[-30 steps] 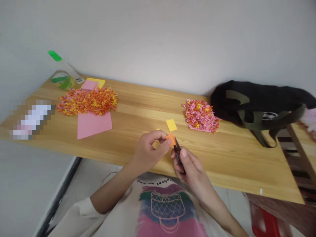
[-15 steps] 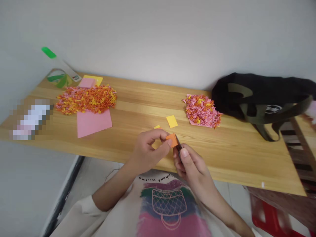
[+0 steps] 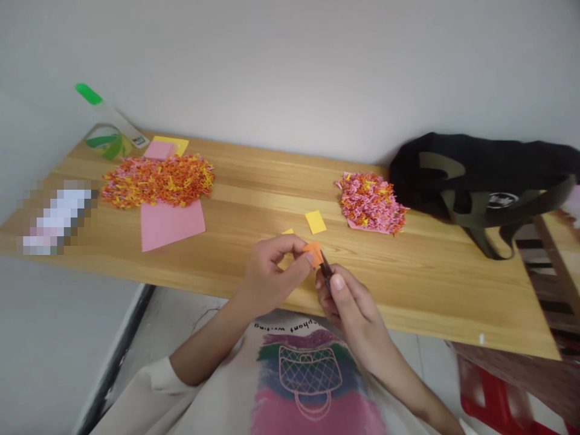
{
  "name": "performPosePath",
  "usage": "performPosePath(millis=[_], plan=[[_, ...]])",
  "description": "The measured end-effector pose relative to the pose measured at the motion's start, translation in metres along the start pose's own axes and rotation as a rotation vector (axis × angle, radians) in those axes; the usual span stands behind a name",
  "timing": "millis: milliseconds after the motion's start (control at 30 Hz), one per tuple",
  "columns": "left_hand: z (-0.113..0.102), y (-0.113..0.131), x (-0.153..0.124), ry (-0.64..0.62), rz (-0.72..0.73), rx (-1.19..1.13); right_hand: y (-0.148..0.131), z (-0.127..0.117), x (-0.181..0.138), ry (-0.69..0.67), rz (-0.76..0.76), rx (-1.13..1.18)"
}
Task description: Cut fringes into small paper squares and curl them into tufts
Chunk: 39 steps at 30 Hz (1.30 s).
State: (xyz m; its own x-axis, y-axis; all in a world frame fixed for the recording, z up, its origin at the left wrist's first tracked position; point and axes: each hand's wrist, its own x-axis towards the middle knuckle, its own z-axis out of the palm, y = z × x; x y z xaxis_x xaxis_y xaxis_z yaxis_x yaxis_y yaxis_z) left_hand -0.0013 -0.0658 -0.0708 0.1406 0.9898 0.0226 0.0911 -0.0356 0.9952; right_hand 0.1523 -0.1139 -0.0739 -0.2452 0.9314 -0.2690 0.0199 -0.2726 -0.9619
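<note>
My left hand [image 3: 272, 275] pinches a small orange paper piece [image 3: 313, 252] above the near edge of the wooden table [image 3: 435, 284]. My right hand [image 3: 347, 305] is closed round small dark scissors [image 3: 325, 275], whose blades meet the orange piece. A yellow paper square [image 3: 315, 222] lies on the table just beyond my hands, and a yellow scrap [image 3: 288, 232] shows behind my left fingers.
A pile of pink, orange and yellow paper bits [image 3: 158, 180] lies at the left with a pink sheet [image 3: 171, 223] under it. A smaller pile [image 3: 370, 202] sits at the right beside a black bag [image 3: 480, 181]. A tape dispenser [image 3: 109, 136] stands at the far left corner.
The scissors' blades have moved further into the orange piece, which looks smaller and more turned. Both hands stay in place above the table's near edge.
</note>
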Motion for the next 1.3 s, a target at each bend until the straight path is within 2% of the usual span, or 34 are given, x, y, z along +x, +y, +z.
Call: performPosePath(millis=[233, 667, 933, 1300], plan=[[0.0012, 0.0008, -0.0002, 0.005, 0.037, 0.025, 0.0026, -0.0012, -0.0001, 0.004, -0.019, -0.056], [0.0018, 0.0008, 0.0005, -0.025, 0.020, 0.024, -0.0020, 0.0006, 0.0026, 0.060, -0.103, -0.209], [0.0008, -0.0010, -0.0003, 0.005, 0.023, 0.021, 0.0005, -0.0015, -0.0010, 0.009, -0.072, -0.178], [0.0020, 0.0014, -0.0010, -0.020, 0.044, 0.035, -0.0055, 0.0021, 0.0024, 0.082, -0.199, -0.405]])
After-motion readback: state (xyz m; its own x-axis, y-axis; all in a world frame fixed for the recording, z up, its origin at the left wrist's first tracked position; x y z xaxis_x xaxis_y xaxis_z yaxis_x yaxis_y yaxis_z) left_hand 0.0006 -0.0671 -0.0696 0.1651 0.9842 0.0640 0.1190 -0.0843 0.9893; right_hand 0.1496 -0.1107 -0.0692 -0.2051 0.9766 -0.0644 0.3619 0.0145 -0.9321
